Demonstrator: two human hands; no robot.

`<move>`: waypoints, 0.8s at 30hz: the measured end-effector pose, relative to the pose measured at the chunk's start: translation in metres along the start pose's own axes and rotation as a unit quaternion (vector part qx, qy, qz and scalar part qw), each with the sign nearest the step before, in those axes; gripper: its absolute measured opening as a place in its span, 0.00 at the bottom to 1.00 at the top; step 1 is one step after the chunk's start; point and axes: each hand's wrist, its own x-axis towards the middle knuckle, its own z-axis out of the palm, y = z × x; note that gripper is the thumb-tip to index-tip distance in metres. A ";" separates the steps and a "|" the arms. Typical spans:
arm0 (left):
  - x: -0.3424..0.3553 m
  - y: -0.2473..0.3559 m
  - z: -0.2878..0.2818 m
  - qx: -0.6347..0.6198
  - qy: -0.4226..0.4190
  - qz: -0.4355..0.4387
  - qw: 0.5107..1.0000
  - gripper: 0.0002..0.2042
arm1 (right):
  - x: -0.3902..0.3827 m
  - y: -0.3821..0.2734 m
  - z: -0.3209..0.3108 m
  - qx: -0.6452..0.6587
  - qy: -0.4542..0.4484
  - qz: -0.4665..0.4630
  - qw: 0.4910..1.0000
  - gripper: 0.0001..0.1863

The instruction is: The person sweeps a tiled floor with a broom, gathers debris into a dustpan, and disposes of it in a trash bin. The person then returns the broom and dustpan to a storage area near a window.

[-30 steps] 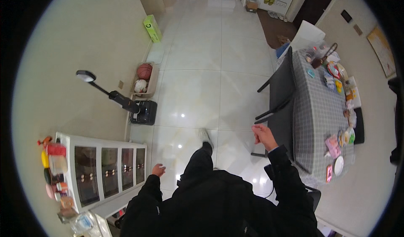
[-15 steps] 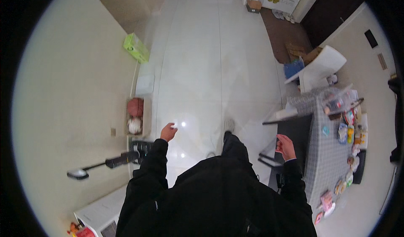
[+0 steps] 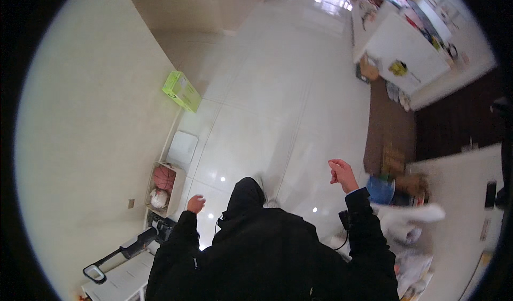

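My left hand (image 3: 196, 203) hangs over the pale tiled floor (image 3: 251, 119), its fingers loosely bent and apart, nothing in it. Close by on its left stands an open box (image 3: 179, 191) with a reddish-brown basketball (image 3: 164, 177) and a white ball (image 3: 158, 198) inside. My right hand (image 3: 343, 175) is held out over the floor, empty, fingers half bent with a gap before the thumb. A blue item (image 3: 381, 190) on the floor is the thing nearest to it. Under my dark sleeve, a shoe (image 3: 272, 203) shows in part.
Along the left wall are a black stick vacuum (image 3: 140, 243), a flat white square item (image 3: 183, 147) and a green carton (image 3: 182, 91). On the right lie a brown mat (image 3: 393, 124), shoes (image 3: 398, 95) and a blurred white chair (image 3: 411, 213). A white cabinet (image 3: 406, 49) stands beyond.
I have moved forward, and the view has swung to the right. The table and black chair have mostly left the picture. More of the far cabinet shows. My right hand is further forward.
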 end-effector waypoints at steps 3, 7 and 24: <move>0.076 -0.035 -0.009 0.115 -0.289 -0.059 0.949 0.10 | 0.139 -0.090 0.039 -0.033 -0.034 -0.019 0.999 0.16; 0.240 -0.024 -0.056 -0.093 -0.231 -0.327 0.912 0.13 | 0.305 -0.191 0.076 -0.088 -0.052 -0.023 0.994 0.17; 0.985 0.251 -0.537 -0.276 0.128 -0.079 0.949 0.21 | 0.887 -0.637 0.244 0.005 -0.037 0.032 0.999 0.14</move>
